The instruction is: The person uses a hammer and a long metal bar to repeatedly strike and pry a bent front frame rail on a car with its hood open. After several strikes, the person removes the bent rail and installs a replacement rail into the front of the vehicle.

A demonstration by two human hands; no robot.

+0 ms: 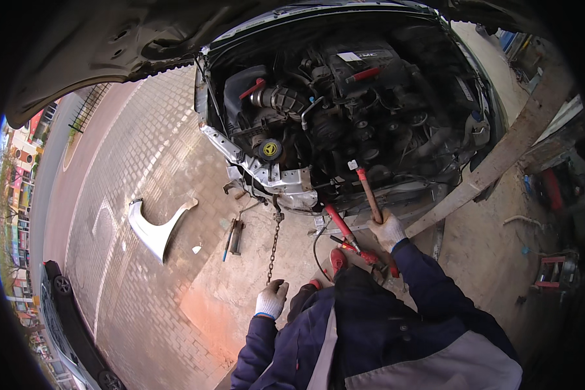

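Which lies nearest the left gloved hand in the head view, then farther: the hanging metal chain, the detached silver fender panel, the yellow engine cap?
1. Hanging metal chain, at the left gloved hand.
2. Detached silver fender panel, on the ground to the left.
3. Yellow engine cap, up in the engine bay.

Labels, two seen. White rectangular sticker (350,56) on the black engine cover (364,62), upper middle of the engine bay. Round yellow label (270,149) on a black cap at the bay's front left. No packages or screens visible.
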